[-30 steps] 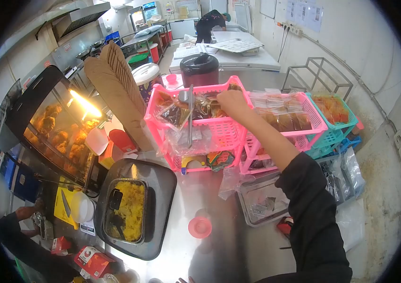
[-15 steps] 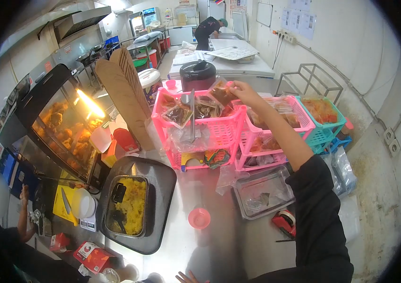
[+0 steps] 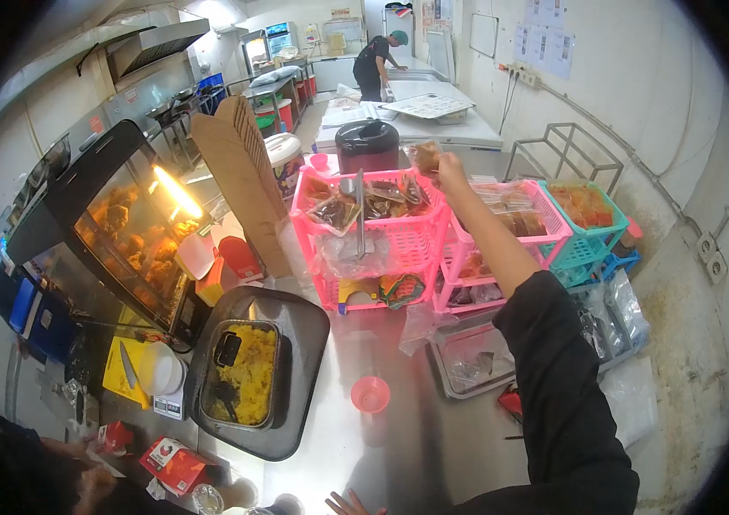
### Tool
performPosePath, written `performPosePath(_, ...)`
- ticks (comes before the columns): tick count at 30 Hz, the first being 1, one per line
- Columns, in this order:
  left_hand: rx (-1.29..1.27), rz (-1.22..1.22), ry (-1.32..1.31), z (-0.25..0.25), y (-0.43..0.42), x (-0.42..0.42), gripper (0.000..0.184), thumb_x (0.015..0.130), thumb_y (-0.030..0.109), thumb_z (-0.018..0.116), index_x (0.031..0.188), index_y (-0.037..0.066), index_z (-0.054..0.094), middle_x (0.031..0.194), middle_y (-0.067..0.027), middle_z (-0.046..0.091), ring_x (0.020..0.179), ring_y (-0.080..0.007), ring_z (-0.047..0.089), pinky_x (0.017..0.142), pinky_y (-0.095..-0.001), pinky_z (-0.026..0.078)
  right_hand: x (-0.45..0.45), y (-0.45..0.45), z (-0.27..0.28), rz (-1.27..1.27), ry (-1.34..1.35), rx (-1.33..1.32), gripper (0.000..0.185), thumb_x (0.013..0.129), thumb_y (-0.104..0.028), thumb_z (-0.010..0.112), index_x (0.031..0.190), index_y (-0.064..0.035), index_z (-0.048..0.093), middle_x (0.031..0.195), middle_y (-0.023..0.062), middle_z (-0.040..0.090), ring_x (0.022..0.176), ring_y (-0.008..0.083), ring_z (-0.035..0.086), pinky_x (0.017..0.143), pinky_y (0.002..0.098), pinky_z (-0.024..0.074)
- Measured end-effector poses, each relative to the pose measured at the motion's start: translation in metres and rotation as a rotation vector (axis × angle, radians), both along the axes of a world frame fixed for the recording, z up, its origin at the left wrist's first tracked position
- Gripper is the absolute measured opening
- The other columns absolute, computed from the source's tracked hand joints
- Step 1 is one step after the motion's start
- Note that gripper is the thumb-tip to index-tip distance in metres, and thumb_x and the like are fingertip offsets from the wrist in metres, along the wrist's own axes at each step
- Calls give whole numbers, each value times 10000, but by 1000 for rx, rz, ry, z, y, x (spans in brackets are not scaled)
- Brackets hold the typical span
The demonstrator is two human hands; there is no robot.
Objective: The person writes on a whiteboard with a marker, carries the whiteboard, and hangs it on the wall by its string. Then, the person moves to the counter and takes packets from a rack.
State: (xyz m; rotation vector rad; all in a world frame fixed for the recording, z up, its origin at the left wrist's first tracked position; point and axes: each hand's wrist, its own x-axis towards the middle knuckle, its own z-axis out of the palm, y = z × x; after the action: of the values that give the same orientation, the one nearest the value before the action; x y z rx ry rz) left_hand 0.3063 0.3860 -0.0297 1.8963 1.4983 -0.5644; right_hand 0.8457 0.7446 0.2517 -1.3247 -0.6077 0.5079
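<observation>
My right hand is raised over the back right corner of the pink basket, fingers closed on a small clear sauce packet with brown contents. More dark sauce packets fill the basket's top tier, and a long metal utensil hangs over its front. Only the fingers of my left hand show at the bottom edge, spread apart near the steel table. The nearest thing on the table in front of it is a small pink cup.
A black tray holds a pan of yellow rice. Left of it are a lit fried-chicken warmer, a knife and a scale. Right are a metal tray and a teal basket. A co-worker stands at the back.
My right hand has lifted the sauce packet up and to the right, from over the packets to the basket's corner. The co-worker at the back has straightened somewhat.
</observation>
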Motion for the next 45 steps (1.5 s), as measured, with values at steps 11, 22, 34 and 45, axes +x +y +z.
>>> performPosePath(11, -27, 5, -35, 0, 2, -3, 1004, 808, 599, 507, 1442, 3, 4, 1425, -354, -155, 1308, -540, -132, 981, -717, 81, -3, 47, 8, -302, -366, 190, 199, 929, -208, 467, 972, -23, 527, 896, 127, 596, 847, 226, 572, 768, 359, 445)
performPosePath(22, -62, -18, 46, 3, 8, 1, 971, 831, 585, 478, 1443, 11, -9, 1421, -362, -158, 1302, -548, -144, 984, -712, 48, -47, -3, 75, 37, 0, 466, 248, 953, -270, 402, 1034, -68, 519, 957, 71, 597, 727, 163, 587, 542, 265, 494)
performPosePath(34, 219, -35, -201, -75, -14, -30, 1092, 734, 686, 528, 1442, 11, 44, 1417, -372, -138, 1287, -569, -154, 902, -771, 61, -276, -279, -104, 362, 151, 17, 255, 851, -125, 636, 1084, -30, 593, 1006, 28, 628, 833, 86, 592, 690, 226, 486)
performPosePath(45, 346, -1, -786, -66, -23, -71, 579, 883, 354, 533, 1360, 83, 348, 1427, -229, 282, 1330, -393, 246, 1052, -544, 215, -376, -356, -182, 702, 337, -123, 336, 880, -74, 574, 1203, 3, 525, 1119, 79, 596, 979, 165, 591, 803, 265, 493)
